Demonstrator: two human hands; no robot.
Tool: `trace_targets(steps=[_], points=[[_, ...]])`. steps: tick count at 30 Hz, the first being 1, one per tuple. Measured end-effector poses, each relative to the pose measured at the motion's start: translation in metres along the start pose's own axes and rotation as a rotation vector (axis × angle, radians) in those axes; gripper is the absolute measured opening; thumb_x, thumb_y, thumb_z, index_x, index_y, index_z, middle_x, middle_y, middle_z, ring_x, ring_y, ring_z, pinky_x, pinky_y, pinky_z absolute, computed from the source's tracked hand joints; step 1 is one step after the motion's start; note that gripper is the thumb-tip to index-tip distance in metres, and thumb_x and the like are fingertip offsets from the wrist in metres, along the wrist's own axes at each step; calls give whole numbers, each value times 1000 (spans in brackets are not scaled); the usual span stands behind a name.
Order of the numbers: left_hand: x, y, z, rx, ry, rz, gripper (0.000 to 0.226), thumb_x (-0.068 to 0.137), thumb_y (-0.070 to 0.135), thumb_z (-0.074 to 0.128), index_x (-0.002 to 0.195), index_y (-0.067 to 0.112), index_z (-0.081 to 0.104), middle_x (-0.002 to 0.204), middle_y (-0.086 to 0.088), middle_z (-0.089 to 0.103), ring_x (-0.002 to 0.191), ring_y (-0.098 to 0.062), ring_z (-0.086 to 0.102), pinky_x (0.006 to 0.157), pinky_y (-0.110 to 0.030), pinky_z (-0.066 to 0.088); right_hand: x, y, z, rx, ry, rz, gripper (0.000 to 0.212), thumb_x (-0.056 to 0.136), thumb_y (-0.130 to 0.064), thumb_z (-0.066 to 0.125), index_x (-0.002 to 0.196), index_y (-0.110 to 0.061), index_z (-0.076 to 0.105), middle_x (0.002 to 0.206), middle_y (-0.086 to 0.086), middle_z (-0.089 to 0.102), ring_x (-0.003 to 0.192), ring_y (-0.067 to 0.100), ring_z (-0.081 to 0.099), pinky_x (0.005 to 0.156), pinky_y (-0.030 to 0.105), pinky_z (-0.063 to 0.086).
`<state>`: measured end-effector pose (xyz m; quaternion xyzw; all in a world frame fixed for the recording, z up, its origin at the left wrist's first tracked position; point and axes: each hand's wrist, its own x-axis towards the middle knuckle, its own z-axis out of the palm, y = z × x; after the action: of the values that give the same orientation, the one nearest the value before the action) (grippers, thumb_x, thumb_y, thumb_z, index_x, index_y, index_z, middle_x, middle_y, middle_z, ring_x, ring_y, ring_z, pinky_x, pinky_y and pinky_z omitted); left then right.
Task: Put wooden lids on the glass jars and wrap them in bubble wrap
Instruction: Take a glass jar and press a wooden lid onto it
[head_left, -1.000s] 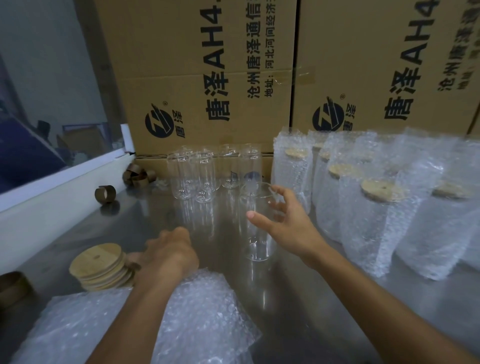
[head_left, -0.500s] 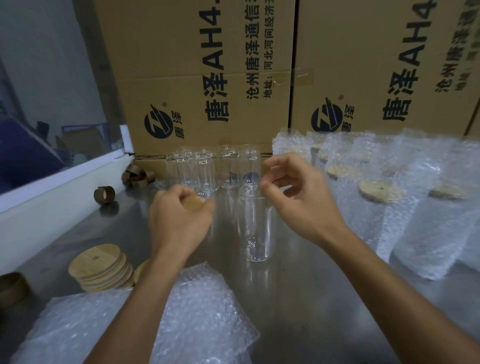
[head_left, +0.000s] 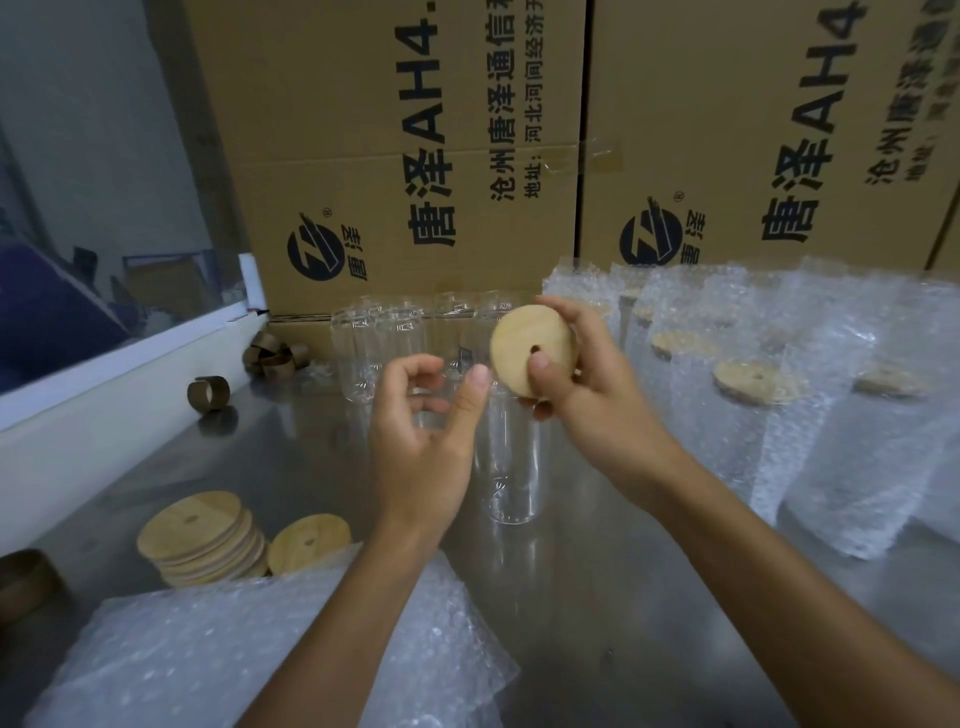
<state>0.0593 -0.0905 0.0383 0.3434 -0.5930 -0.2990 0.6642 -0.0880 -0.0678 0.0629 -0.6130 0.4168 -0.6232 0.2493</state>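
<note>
My right hand (head_left: 597, 395) grips a round wooden lid (head_left: 530, 348) with a small hole, tilted toward me above an empty glass jar (head_left: 511, 467) that stands on the metal table. My left hand (head_left: 423, 436) hovers just left of the lid with fingers curled apart, holding nothing. More empty jars (head_left: 384, 343) stand in a row behind. A stack of wooden lids (head_left: 200, 538) and one loose lid (head_left: 309, 540) lie at the near left. Bubble wrap sheets (head_left: 249, 654) lie under my left forearm.
Several lidded jars in bubble wrap (head_left: 810, 415) stand at the right. Printed cardboard boxes (head_left: 415, 145) wall off the back. Brown tape cores (head_left: 208, 395) lie along a white ledge (head_left: 104, 415) on the left, and another core (head_left: 23, 582) sits at the near left edge.
My left hand took a lid from the pile, raised it and passed it to my right hand. My right hand left the jar's rim and now holds the lid above it.
</note>
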Motion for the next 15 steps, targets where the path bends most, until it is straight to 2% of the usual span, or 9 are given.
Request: trace_targets(steps=[2, 4, 6, 9, 11, 13, 15], points=[[-4, -13, 4, 46, -36, -52, 37, 80, 48, 75, 105, 30, 53, 109, 13, 56, 95, -5, 56, 72, -9, 43, 2, 3, -3, 175, 88, 180, 52, 83, -26, 73, 130, -32, 51, 118, -4, 61, 87, 11, 65, 72, 24, 51], [-9, -29, 8, 136, -101, -114, 46, 80, 40, 80, 111, 35, 48, 115, 20, 50, 106, -10, 54, 83, -18, 45, 2, 10, -5, 183, 168, 246, 55, 73, -35, 82, 119, -26, 54, 93, -8, 61, 75, 8, 59, 71, 29, 48], [-14, -44, 9, 207, -176, -181, 62, 77, 39, 83, 123, 40, 40, 126, 18, 47, 117, -9, 50, 95, -31, 46, 3, 20, -8, 76, 245, 271, 42, 81, -39, 81, 107, -20, 55, 80, -9, 52, 71, 8, 53, 72, 31, 48], [-18, -59, 8, 244, -280, -269, 87, 73, 44, 85, 138, 49, 26, 147, 13, 39, 134, -9, 40, 102, -33, 39, 4, 35, -10, 92, 281, 366, 28, 94, -43, 65, 102, -18, 56, 83, -6, 52, 75, 12, 52, 73, 33, 47], [-18, -66, 7, 231, -314, -305, 96, 72, 47, 85, 142, 53, 19, 150, 13, 37, 134, -6, 37, 103, -33, 37, 4, 45, -9, 127, 277, 453, 25, 99, -44, 57, 92, -20, 57, 86, -2, 58, 79, 15, 57, 73, 32, 48], [-18, -71, 6, 214, -344, -321, 101, 72, 45, 85, 146, 52, 16, 150, 14, 39, 132, -4, 38, 103, -32, 35, 4, 55, -8, 132, 274, 510, 29, 100, -45, 55, 90, -19, 60, 85, 1, 66, 80, 15, 62, 73, 31, 49], [-19, -73, 6, 207, -375, -320, 104, 74, 42, 85, 151, 48, 15, 149, 15, 41, 135, -5, 38, 107, -32, 36, 4, 61, -9, 196, 271, 533, 29, 100, -45, 56, 88, -19, 63, 75, -2, 71, 74, 14, 65, 69, 29, 49]])
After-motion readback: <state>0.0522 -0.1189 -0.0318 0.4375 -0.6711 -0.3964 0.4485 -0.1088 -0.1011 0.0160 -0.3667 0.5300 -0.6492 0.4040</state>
